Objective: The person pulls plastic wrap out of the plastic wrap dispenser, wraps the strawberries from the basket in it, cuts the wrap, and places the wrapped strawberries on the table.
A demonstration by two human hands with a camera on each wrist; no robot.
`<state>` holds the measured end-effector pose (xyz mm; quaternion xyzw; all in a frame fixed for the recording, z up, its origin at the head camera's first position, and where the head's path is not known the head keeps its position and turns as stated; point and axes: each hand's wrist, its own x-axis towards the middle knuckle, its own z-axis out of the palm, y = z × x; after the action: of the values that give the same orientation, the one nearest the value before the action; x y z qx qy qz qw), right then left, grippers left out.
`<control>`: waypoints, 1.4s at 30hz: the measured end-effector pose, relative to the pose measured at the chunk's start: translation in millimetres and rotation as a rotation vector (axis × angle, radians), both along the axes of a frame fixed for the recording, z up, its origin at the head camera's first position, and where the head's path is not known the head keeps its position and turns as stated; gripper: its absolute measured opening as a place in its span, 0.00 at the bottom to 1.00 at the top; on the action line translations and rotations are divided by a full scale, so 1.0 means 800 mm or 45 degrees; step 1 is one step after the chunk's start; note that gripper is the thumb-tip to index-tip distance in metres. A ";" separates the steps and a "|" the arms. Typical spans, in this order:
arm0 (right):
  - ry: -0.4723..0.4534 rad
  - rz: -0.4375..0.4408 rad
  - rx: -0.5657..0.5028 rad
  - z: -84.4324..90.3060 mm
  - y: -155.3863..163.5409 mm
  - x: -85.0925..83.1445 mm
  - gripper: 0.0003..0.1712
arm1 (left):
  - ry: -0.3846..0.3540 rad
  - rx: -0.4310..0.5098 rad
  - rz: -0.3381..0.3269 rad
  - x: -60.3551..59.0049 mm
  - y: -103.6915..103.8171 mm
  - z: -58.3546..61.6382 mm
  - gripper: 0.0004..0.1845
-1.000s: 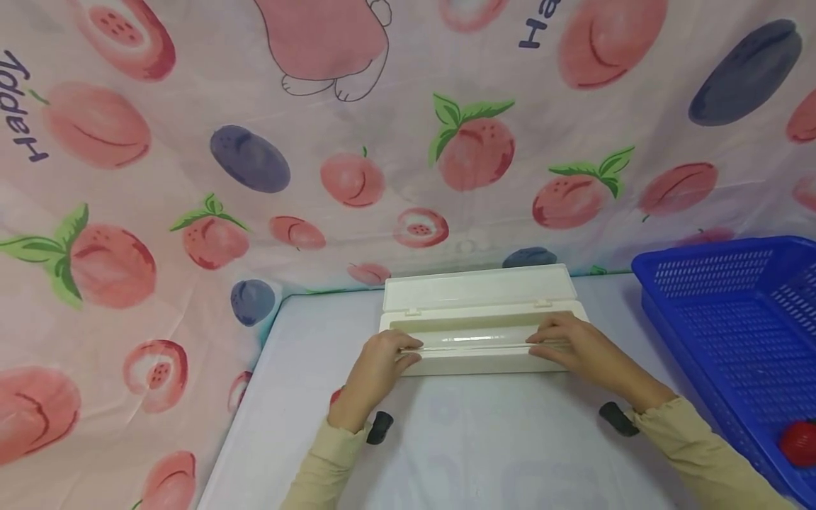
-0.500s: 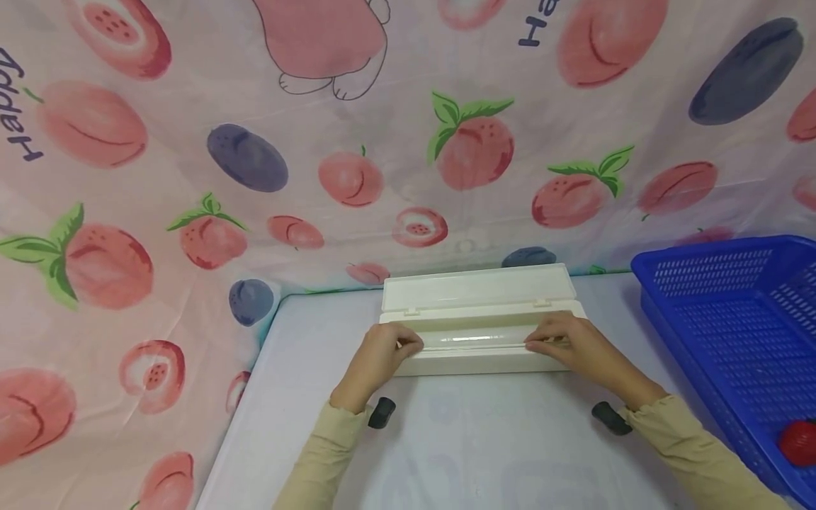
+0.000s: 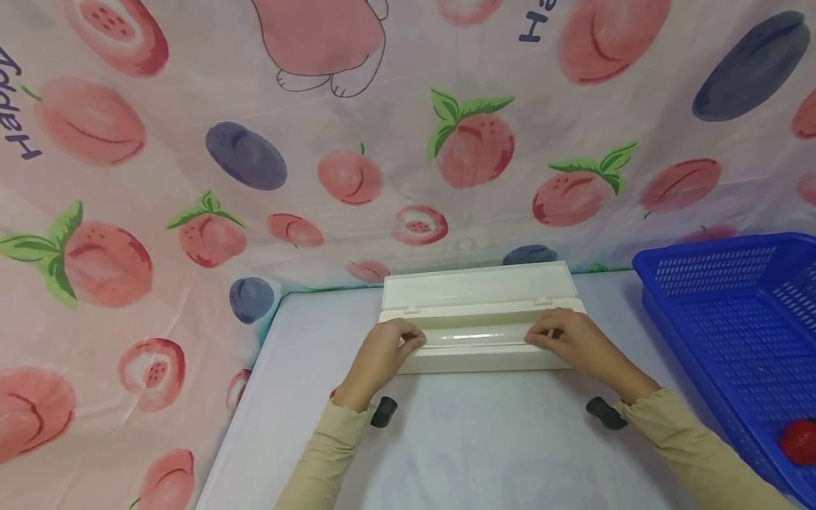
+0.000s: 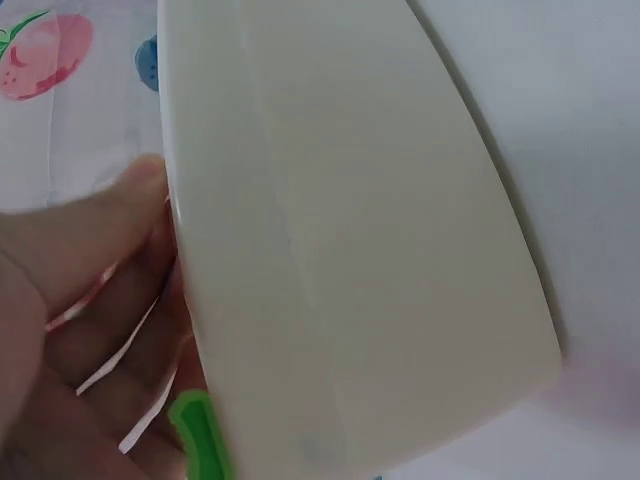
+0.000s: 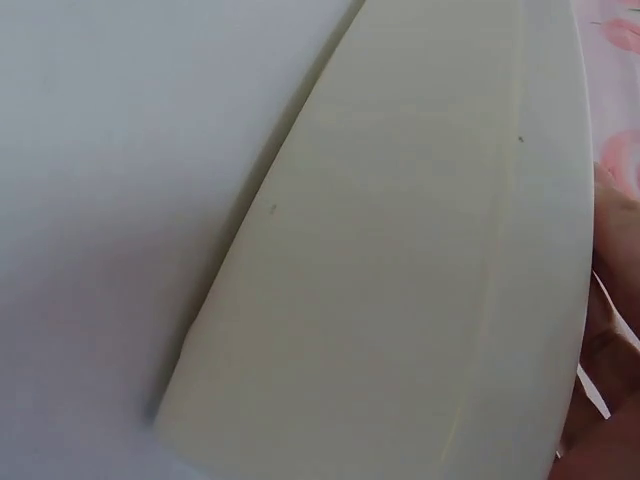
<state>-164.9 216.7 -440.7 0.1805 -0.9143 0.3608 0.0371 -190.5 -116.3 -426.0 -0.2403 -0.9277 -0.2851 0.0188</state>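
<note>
A long cream box (image 3: 481,347) with its lid (image 3: 477,285) swung back toward twelve o'clock is being held near the far edge of the white table (image 3: 472,439); a clear roll (image 3: 474,336) is lying along its trough; the left hand (image 3: 377,358) is being curled over the box's nine o'clock end, fingers bent round the rim and the roll's tip; the right hand (image 3: 574,342) is being curled likewise over the three o'clock end; in the left wrist view the box wall (image 4: 350,230) is being pressed by the thumb (image 4: 120,205); a blue basket (image 3: 727,312) holding a red object (image 3: 800,440) is sitting at three o'clock; a fruit-printed cloth (image 3: 191,177) is hanging behind; by judgement, the roll could be jammed askew if one end were being pressed harder, or the light box could be skidded toward twelve o'clock.
</note>
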 end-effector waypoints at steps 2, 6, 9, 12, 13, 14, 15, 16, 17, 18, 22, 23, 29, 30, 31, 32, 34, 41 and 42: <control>0.016 -0.001 0.007 -0.001 0.000 -0.002 0.02 | -0.056 0.015 -0.014 -0.001 0.000 0.000 0.05; 0.045 0.002 0.015 -0.001 -0.002 -0.004 0.04 | -0.129 0.061 -0.047 -0.003 -0.001 -0.001 0.07; 0.062 0.018 0.021 -0.001 -0.003 -0.005 0.04 | -0.130 0.087 -0.063 -0.005 -0.001 -0.003 0.06; 0.064 0.027 0.019 -0.002 -0.005 -0.005 0.03 | -0.112 0.097 -0.068 -0.006 -0.001 -0.005 0.06; 0.066 0.029 0.017 -0.002 -0.006 -0.005 0.03 | -0.111 0.101 -0.066 -0.007 -0.001 -0.006 0.06; 0.070 0.031 0.015 -0.003 -0.006 -0.005 0.03 | -0.108 0.105 -0.061 -0.007 -0.001 -0.006 0.06; 0.074 0.036 0.011 -0.004 -0.007 -0.006 0.02 | -0.100 0.107 -0.060 -0.007 -0.001 -0.006 0.06; 0.079 0.043 0.006 -0.004 -0.007 -0.006 0.02 | -0.097 0.110 -0.055 -0.007 -0.001 -0.007 0.06; 0.085 0.053 0.005 -0.004 -0.008 -0.007 0.02 | -0.094 0.111 -0.048 -0.007 0.000 -0.007 0.05; 0.090 0.064 0.004 -0.005 -0.008 -0.007 0.02 | -0.091 0.113 -0.043 -0.008 0.000 -0.007 0.05; 0.039 0.119 0.008 -0.002 -0.004 -0.008 0.04 | -0.081 0.109 -0.035 -0.010 0.002 -0.007 0.05; 0.020 0.130 0.016 -0.001 -0.002 -0.007 0.05 | -0.084 0.106 -0.034 -0.010 0.002 -0.007 0.05; -0.026 0.176 0.078 0.011 0.009 -0.003 0.06 | -0.099 0.059 -0.040 -0.009 -0.001 -0.005 0.05; -0.024 0.180 0.085 0.013 0.011 -0.002 0.06 | -0.091 0.048 -0.046 -0.008 -0.003 -0.004 0.05; -0.023 0.184 0.090 0.014 0.012 -0.002 0.06 | -0.085 0.039 -0.050 -0.008 -0.004 -0.003 0.06; -0.022 0.187 0.096 0.014 0.013 -0.002 0.05 | -0.078 0.029 -0.049 -0.007 -0.006 -0.002 0.05; -0.015 0.188 0.106 0.016 0.015 -0.002 0.05 | -0.061 0.011 -0.050 -0.005 -0.010 0.000 0.05; 0.018 0.155 0.158 0.025 0.021 0.005 0.03 | -0.116 0.033 -0.114 -0.003 -0.022 0.005 0.05; 0.007 0.151 0.171 0.026 0.022 0.006 0.03 | -0.138 0.045 -0.126 -0.003 -0.024 0.006 0.06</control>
<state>-159.9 234.0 -419.9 0.2376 -0.9239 0.2998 0.0060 -193.0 -135.4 -421.3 -0.2696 -0.9092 -0.3146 -0.0412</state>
